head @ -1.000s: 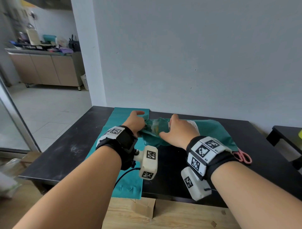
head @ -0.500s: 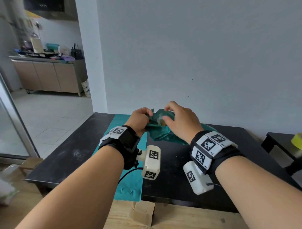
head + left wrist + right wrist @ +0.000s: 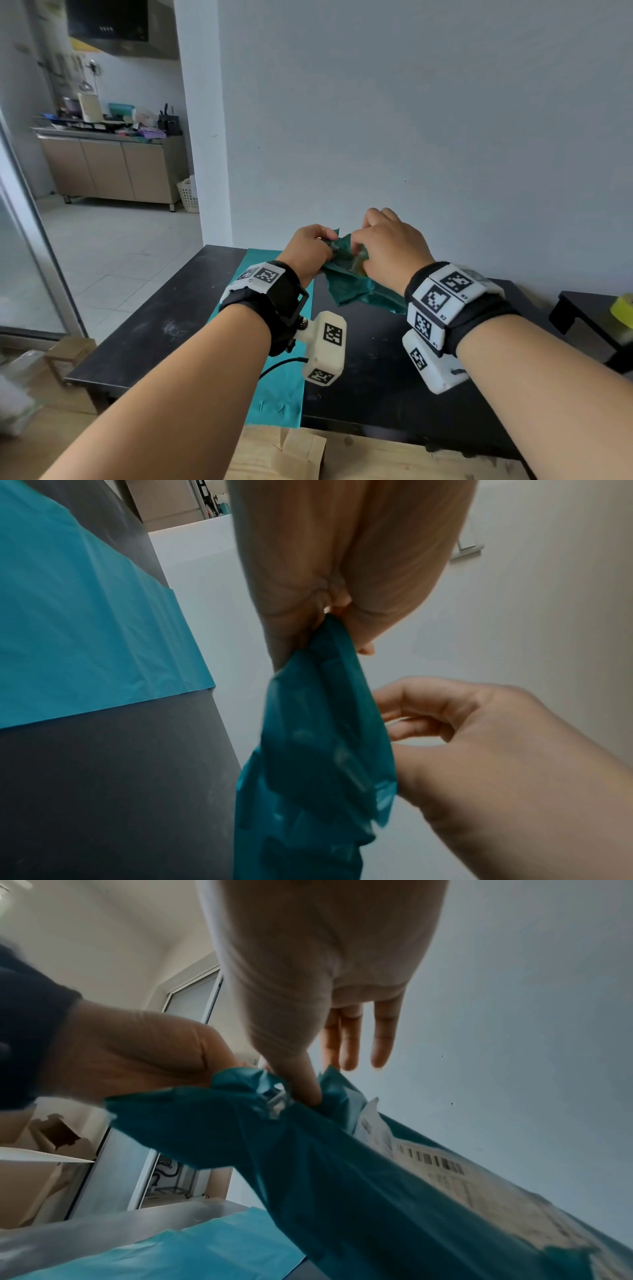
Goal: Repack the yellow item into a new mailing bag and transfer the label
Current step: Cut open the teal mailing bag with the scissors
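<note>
Yellow shows only as a faint glimpse at the mouth of the old dark teal mailing bag (image 3: 356, 291), so the yellow item itself is mostly hidden inside, near the centre of the head view. That bag is held above the black table (image 3: 164, 318), its long axis running from the pinched mouth down toward the lower right of the frame, where its tail trails to the tabletop. At the mouth, the left hand (image 3: 310, 248) grips one gathered edge with curled fingers, and the right hand (image 3: 390, 251) pinches the opposite edge with thumb and forefinger, its other fingers extended. Both hands sit at the same end, so pulling apart should open it. The white label (image 3: 441, 1167) lies on the bag's side below the right hand. A lighter teal bag (image 3: 284, 387) lies flat at lower centre-left.
</note>
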`<state>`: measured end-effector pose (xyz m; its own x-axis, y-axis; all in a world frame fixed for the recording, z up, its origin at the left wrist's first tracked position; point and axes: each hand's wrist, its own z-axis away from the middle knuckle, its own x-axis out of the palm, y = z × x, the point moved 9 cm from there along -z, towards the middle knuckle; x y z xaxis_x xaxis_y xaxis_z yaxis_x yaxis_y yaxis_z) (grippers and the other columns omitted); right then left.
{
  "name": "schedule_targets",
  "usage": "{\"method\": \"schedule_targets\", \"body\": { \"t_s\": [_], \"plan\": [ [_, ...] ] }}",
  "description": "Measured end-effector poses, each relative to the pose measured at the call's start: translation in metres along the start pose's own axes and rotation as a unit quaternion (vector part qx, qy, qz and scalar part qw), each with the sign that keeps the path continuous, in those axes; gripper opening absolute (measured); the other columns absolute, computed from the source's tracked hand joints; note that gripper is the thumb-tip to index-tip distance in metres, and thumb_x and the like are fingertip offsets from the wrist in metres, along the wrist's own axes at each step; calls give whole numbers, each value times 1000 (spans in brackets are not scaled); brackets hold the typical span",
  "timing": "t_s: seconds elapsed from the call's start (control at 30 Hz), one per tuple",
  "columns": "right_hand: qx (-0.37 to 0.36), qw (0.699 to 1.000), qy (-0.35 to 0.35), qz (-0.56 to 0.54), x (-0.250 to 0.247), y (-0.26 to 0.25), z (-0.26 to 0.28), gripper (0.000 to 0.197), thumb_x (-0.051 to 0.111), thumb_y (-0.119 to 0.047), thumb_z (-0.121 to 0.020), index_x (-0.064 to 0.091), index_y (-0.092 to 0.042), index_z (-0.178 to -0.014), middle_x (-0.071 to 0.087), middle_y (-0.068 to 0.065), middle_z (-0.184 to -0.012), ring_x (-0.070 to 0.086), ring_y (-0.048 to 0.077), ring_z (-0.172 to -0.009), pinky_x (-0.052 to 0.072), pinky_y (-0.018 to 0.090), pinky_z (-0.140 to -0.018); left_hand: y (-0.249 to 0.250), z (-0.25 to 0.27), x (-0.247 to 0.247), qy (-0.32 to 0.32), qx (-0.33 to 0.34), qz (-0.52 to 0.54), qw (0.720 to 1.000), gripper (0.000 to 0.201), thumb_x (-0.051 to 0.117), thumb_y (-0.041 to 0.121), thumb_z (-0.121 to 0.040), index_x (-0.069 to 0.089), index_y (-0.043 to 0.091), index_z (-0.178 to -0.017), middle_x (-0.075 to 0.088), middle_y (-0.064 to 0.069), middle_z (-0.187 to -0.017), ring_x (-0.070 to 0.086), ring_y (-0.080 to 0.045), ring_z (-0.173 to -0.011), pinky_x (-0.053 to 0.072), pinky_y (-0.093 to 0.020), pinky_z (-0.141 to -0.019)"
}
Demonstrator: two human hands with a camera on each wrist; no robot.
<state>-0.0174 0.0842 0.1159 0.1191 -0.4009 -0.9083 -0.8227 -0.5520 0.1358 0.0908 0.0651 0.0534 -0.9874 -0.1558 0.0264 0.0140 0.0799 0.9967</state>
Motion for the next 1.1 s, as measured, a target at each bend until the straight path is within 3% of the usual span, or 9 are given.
{"method": "schedule_targets", "body": {
  "t_s": [0.17,0.3,0.43,0.5,0.6,0.67,0.77,1.03,1.1],
  "plan": [
    [40,998,35,-27,-6,15,0,9,62,-17,-87,67,-22,-81,45,-5,-94,45,18,-100,35,29,-65,7,6,2,-5,14,-14,1000,45,26,-23,-79,58,8,-79,57,-16,-83,61,-32,-78,55,-38,-74],
    [82,990,91,-76,-22,27,-2,14,59,-14,-86,65,-17,-74,46,-3,-87,46,18,-93,38,29,-64,8,10,6,-21,29,-48,998,34,57,-5,-85,63,12,-114,63,-13,-108,65,-30,-100,56,-39,-88],
    [109,976,155,-109,-49,41,-6,13,59,-16,-85,65,-16,-73,47,-5,-85,46,15,-88,37,27,-64,-1,11,22,-82,18,-1,996,100,80,18,-75,16,37,-149,49,4,-129,57,-18,-116,54,-37,-89],
    [118,964,186,-147,-62,47,-8,12,62,-21,-84,63,-17,-73,52,-5,-87,51,16,-89,41,28,-67,3,8,20,-62,51,-5,997,123,85,20,-69,-6,41,-150,44,4,-130,52,-15,-121,47,-38,-101],
    [133,943,220,-212,-81,54,-11,12,62,-25,-85,59,-17,-76,63,-3,-93,57,19,-88,46,30,-73,6,1,20,-47,69,25,996,135,88,28,-63,-15,38,-149,45,-2,-139,49,-16,-125,38,-39,-109],
    [146,933,231,-235,-90,57,-12,10,59,-25,-88,57,-17,-81,65,-2,-91,59,20,-85,47,31,-75,9,1,30,-85,70,90,990,128,89,34,-59,1,33,-152,51,-14,-135,55,-30,-120,45,-43,-102],
    [166,913,243,-281,-93,60,-14,8,54,-23,-91,54,-17,-86,62,-4,-85,59,20,-84,45,32,-75,32,14,56,-170,130,57,975,72,83,26,-68,49,9,-129,65,-19,-107,65,-32,-95,54,-35,-80],
    [132,873,152,-445,-81,51,-21,10,63,-22,-90,54,-17,-93,66,3,-96,68,19,-89,56,31,-76,25,5,35,-63,80,26,994,41,81,1,-68,67,5,-106,73,-13,-104,69,-29,-98,57,-40,-86],
    [120,846,77,-513,-68,47,-21,33,73,-19,-82,53,-18,-109,66,5,-109,69,20,-93,59,34,-77,21,4,29,-45,73,8,996,41,81,2,-69,67,6,-107,73,-12,-104,70,-26,-96,57,-39,-87]
  ]
}}
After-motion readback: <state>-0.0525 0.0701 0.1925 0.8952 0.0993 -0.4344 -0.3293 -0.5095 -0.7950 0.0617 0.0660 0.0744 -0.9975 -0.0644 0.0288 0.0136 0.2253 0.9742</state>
